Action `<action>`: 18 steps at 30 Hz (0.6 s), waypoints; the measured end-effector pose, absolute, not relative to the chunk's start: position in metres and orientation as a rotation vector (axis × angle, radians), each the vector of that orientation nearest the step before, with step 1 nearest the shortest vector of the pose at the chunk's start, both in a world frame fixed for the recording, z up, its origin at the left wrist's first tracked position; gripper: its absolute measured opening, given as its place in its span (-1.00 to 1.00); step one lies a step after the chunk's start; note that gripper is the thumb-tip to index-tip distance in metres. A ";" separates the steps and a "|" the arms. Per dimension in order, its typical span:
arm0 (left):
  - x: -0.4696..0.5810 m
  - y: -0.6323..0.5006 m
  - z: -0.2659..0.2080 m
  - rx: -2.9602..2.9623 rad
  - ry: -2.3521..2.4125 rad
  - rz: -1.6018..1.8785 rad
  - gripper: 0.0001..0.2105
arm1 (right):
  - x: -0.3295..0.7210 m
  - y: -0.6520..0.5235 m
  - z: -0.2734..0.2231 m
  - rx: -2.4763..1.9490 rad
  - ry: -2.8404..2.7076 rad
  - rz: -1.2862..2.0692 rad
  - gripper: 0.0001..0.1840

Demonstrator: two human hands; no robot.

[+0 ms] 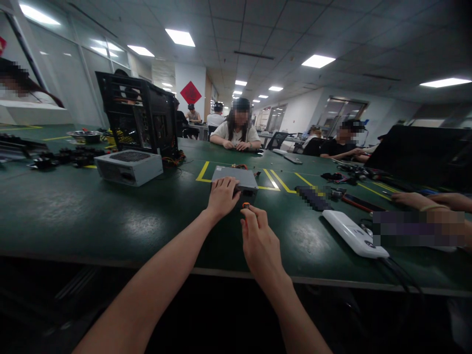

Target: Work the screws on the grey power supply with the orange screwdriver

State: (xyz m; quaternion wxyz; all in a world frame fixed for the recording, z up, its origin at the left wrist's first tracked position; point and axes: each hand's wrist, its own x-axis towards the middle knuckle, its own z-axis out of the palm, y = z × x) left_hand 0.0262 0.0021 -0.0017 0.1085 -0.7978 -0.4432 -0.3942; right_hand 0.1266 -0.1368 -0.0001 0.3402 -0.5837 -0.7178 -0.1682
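A grey computer power supply [243, 178] lies on the green table in front of me, with coloured cables at its far side. My left hand [222, 199] holds it from the near left corner, fingers over the top and thumb towards the front face. Just short of that face, my right hand [258, 236] is closed, its fingertips pinching a small orange-and-black handle [246, 205]. Most of this handle is hidden by the fingers, so its kind cannot be made out.
Left of me stand a second power supply [129, 167] and an open black computer case [142, 115]. A white power bank-like device [354, 233] with cables lies at right, near another person's hands [420, 201]. Yellow tape [283, 182] marks the table [110, 216]. A person sits opposite.
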 end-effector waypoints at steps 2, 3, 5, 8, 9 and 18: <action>0.026 0.002 -0.002 -2.354 -1.302 -1.160 -0.70 | 0.126 -0.137 0.001 -1.609 -1.791 -0.420 -0.71; 0.026 0.002 -0.002 -2.355 -1.300 -1.160 -0.70 | 0.126 -0.137 0.002 -1.620 -1.770 -0.402 -0.69; 0.026 0.002 -0.002 -2.354 -1.298 -1.161 -0.70 | 0.126 -0.138 0.002 -1.545 -1.794 -0.378 -0.66; 0.026 0.004 -0.002 -2.353 -1.297 -1.157 -0.70 | 0.127 -0.139 0.000 -1.392 -1.882 -0.383 -0.62; 0.026 0.004 -0.002 -2.354 -1.296 -1.157 -0.70 | 0.127 -0.138 0.000 -1.405 -1.877 -0.388 -0.63; 0.026 0.002 -0.002 -2.343 -1.309 -1.158 -0.70 | 0.131 -0.137 0.003 -1.462 -1.810 -0.448 -0.68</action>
